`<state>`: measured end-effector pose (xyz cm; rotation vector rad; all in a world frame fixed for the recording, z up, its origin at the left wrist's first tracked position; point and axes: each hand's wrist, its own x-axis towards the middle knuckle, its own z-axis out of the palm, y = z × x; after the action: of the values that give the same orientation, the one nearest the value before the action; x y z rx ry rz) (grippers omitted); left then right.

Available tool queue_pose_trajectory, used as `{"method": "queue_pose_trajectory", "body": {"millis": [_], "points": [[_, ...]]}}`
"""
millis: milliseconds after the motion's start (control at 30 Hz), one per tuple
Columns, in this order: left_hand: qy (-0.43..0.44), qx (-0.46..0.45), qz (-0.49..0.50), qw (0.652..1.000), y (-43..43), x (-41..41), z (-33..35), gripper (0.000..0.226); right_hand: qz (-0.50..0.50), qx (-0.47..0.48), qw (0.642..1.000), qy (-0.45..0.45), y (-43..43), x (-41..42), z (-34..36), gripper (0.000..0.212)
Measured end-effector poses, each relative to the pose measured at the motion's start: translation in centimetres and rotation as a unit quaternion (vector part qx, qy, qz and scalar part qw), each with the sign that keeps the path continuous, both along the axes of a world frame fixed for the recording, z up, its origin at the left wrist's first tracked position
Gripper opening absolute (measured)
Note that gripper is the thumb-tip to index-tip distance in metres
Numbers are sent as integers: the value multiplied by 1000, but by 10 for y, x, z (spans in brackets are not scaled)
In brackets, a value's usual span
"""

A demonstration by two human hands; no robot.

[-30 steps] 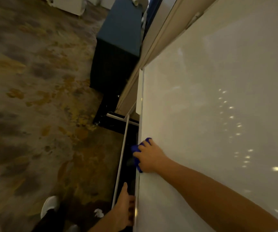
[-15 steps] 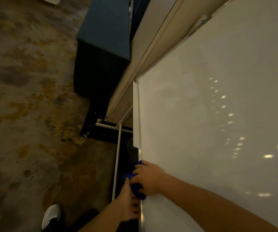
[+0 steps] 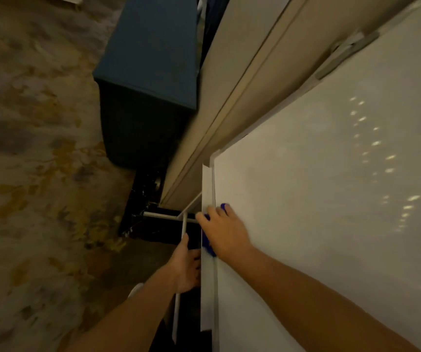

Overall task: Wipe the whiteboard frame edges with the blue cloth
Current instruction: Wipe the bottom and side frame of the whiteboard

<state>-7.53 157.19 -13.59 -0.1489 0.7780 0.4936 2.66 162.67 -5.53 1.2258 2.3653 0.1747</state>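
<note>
The whiteboard (image 3: pixel 318 199) fills the right half of the view, its pale frame edge (image 3: pixel 207 184) running down the middle. My right hand (image 3: pixel 223 231) presses the blue cloth (image 3: pixel 207 243) against that left frame edge; only bits of the cloth show under my fingers and palm. My left hand (image 3: pixel 186 269) sits just below and left of it, its fingers wrapped behind the frame edge and its thumb pointing up along the thin white stand bar (image 3: pixel 183 226).
A blue-topped dark cabinet (image 3: pixel 148 72) stands against the beige wall (image 3: pixel 242 72) beyond the board. Patterned brown carpet (image 3: pixel 31 174) covers the floor at left. The white toe of a shoe (image 3: pixel 135 289) peeks out beside my left forearm.
My right hand slid with the cloth down the frame edge toward my left hand, then moved back up a little. My left hand stayed on the frame's side. The view shifted.
</note>
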Motion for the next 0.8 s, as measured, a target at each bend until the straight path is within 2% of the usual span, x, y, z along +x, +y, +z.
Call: {"method": "queue_pose_trajectory", "body": {"millis": [133, 200, 367, 500, 567, 667, 733, 800], "points": [[-25, 12, 19, 999, 67, 9, 9, 88, -57, 52, 997, 32, 99, -13, 0, 48], [-43, 10, 35, 998, 98, 5, 7, 88, -90, 64, 993, 45, 122, -18, -7, 43], [-40, 4, 18, 999, 175, -9, 9, 87, -206, 5, 975, 81, 62, -29, -23, 70], [-67, -29, -3, 997, 237, -14, 7, 98, -228, -68, 969, 68, 38, -30, -17, 74], [-71, -47, -41, 996, 265, -14, 2, 101, -193, -36, 979, 49, 68, -32, -17, 73], [-50, -43, -93, 993, 289, -19, 0, 97, -204, -21, 979, 4, 134, -39, -13, 72], [-65, -34, -83, 994, 295, -21, -1, 88, -170, 4, 985, -8, 185, -44, -14, 71], [-96, -28, -41, 994, 303, -21, -2, 78, -194, 3, 981, -10, 227, -53, -24, 68]]}}
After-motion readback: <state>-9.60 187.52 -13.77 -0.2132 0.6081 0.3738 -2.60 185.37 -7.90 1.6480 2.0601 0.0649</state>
